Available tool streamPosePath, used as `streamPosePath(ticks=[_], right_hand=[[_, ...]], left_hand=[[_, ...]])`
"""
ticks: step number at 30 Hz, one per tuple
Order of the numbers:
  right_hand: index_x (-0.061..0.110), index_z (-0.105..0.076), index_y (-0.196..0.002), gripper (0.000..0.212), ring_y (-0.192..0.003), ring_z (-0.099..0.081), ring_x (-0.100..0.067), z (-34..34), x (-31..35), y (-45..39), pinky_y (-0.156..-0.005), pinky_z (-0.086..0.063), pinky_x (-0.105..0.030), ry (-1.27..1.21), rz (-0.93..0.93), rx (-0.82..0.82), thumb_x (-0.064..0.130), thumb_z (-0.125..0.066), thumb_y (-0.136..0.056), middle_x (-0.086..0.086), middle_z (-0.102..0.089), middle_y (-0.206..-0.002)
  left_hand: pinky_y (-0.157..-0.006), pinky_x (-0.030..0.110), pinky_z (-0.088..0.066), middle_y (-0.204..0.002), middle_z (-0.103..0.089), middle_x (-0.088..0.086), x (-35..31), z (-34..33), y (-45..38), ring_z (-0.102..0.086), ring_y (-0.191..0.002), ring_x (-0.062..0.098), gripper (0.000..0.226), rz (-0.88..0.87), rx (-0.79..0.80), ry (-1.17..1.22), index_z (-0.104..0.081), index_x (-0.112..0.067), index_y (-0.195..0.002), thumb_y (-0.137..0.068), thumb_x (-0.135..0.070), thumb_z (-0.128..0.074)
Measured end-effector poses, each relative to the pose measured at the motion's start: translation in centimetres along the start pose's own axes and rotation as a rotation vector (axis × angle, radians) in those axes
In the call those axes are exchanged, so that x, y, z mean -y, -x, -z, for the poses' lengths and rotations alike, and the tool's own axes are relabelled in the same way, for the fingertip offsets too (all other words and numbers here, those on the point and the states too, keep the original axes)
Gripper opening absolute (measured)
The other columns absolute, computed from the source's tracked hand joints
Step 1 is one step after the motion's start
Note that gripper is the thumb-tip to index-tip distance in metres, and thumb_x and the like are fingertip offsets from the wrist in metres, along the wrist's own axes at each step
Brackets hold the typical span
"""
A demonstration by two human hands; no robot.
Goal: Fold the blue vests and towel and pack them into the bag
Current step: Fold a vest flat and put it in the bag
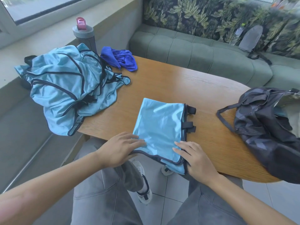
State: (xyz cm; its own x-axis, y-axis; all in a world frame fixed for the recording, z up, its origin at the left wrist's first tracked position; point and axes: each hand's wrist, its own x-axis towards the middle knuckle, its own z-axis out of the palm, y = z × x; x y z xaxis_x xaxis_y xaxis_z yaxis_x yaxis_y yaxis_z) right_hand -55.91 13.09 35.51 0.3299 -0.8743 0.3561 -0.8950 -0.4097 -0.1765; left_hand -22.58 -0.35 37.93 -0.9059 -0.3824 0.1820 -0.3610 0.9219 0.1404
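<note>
At frame centre, a glossy folded vest (159,127) is lying on the wooden table (203,88). The left hand (120,150) and right hand (196,158) are pressing it flat-fingered. Crumpled vests (65,85) and towel (120,60) are lying upper left; the dark bag (266,127) is gaping at right.

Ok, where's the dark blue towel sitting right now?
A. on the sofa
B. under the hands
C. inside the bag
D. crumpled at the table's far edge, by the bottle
D: the towel lies crumpled at the far edge of the table, just right of the bottle.
</note>
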Motion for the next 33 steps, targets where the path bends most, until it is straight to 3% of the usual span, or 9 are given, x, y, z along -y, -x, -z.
streamPosePath(ticks=[5,8,12,14,17,20,23,30,33], right_hand=[[0.014,-0.075,-0.108,0.027,-0.111,-0.061,-0.015,0.6,0.9,-0.8,-0.095,-0.051,-0.037,-0.190,-0.130,-0.063,0.004,-0.061,-0.087,0.003,-0.069,-0.114],[0.019,-0.071,-0.104,0.025,-0.092,-0.065,-0.005,2.6,1.1,-3.8,-0.076,-0.056,-0.030,-0.398,-0.385,-0.069,0.000,-0.072,-0.087,0.010,-0.069,-0.098],[0.023,-0.065,-0.098,0.004,-0.081,-0.064,-0.006,4.5,-0.3,-9.7,-0.066,-0.049,-0.025,-0.580,-0.751,-0.174,0.025,-0.062,-0.100,0.008,-0.069,-0.089],[0.021,-0.062,-0.092,0.015,-0.081,-0.063,-0.015,3.3,-1.8,-11.2,-0.062,-0.046,-0.028,-0.553,-0.928,-0.104,0.033,-0.058,-0.101,0.005,-0.066,-0.087],[0.016,-0.054,-0.076,0.029,-0.071,-0.055,-0.022,1.5,-2.7,-11.3,-0.053,-0.033,-0.029,-0.453,-1.083,-0.073,0.035,-0.062,-0.097,0.002,-0.057,-0.074],[0.016,-0.059,-0.092,0.018,-0.070,-0.061,-0.017,1.3,-2.6,-11.1,-0.053,-0.040,-0.027,-0.442,-1.089,-0.073,0.032,-0.067,-0.093,0.002,-0.064,-0.082],[0.024,-0.052,-0.118,0.030,-0.079,-0.067,-0.015,1.4,-2.7,-10.6,-0.066,-0.059,-0.038,-0.494,-1.076,-0.089,0.029,-0.069,-0.093,0.004,-0.068,-0.092],[0.026,-0.046,-0.133,0.040,-0.087,-0.070,-0.014,2.2,-3.3,-10.6,-0.076,-0.060,-0.040,-0.616,-1.002,-0.084,0.028,-0.065,-0.098,0.005,-0.072,-0.098],[0.027,-0.040,-0.142,0.053,-0.098,-0.067,-0.012,2.3,-3.3,-10.4,-0.085,-0.057,-0.035,-0.641,-0.965,-0.101,0.032,-0.067,-0.096,0.008,-0.067,-0.110]], left_hand=[[-0.066,0.035,-0.044,-0.068,-0.057,-0.011,0.2,4.3,-3.1,-0.052,-0.064,0.011,0.038,0.268,0.106,0.456,-0.056,-0.036,-0.087,-0.107,-0.056,-0.031],[-0.061,0.029,-0.035,-0.061,-0.046,-0.019,1.1,5.9,-5.7,-0.041,-0.059,0.002,0.044,0.489,-0.029,0.746,-0.048,-0.025,-0.070,-0.104,-0.051,-0.042],[-0.066,0.037,-0.051,-0.072,-0.067,-0.014,3.9,6.0,-10.6,-0.064,-0.069,0.006,0.040,0.729,-0.151,0.960,-0.065,-0.018,-0.080,-0.105,-0.045,-0.050],[-0.067,0.045,-0.056,-0.078,-0.067,0.006,5.3,4.7,-12.9,-0.067,-0.073,0.026,0.043,0.870,-0.148,0.937,-0.064,-0.009,-0.086,-0.102,-0.048,-0.054],[-0.070,0.043,-0.059,-0.082,-0.065,0.005,5.8,2.0,-14.4,-0.065,-0.068,0.025,0.030,0.986,-0.004,0.723,-0.061,-0.009,-0.096,-0.101,-0.039,-0.057],[-0.076,0.049,-0.058,-0.091,-0.065,0.007,4.9,0.9,-14.2,-0.065,-0.082,0.029,0.019,0.965,-0.036,0.491,-0.053,-0.012,-0.107,-0.107,-0.029,-0.045],[-0.069,0.049,-0.052,-0.081,-0.061,0.008,4.5,0.8,-14.2,-0.061,-0.078,0.033,0.015,0.916,-0.110,0.436,-0.047,-0.012,-0.108,-0.109,-0.025,-0.038],[-0.071,0.045,-0.058,-0.085,-0.067,0.003,3.3,1.0,-13.0,-0.066,-0.076,0.019,0.041,0.988,-0.190,0.643,-0.045,-0.023,-0.121,-0.098,-0.055,-0.055],[-0.073,0.050,-0.060,-0.085,-0.073,0.004,3.0,0.3,-11.5,-0.071,-0.075,0.019,0.058,0.931,-0.232,0.835,-0.037,-0.032,-0.128,-0.086,-0.054,-0.072]])
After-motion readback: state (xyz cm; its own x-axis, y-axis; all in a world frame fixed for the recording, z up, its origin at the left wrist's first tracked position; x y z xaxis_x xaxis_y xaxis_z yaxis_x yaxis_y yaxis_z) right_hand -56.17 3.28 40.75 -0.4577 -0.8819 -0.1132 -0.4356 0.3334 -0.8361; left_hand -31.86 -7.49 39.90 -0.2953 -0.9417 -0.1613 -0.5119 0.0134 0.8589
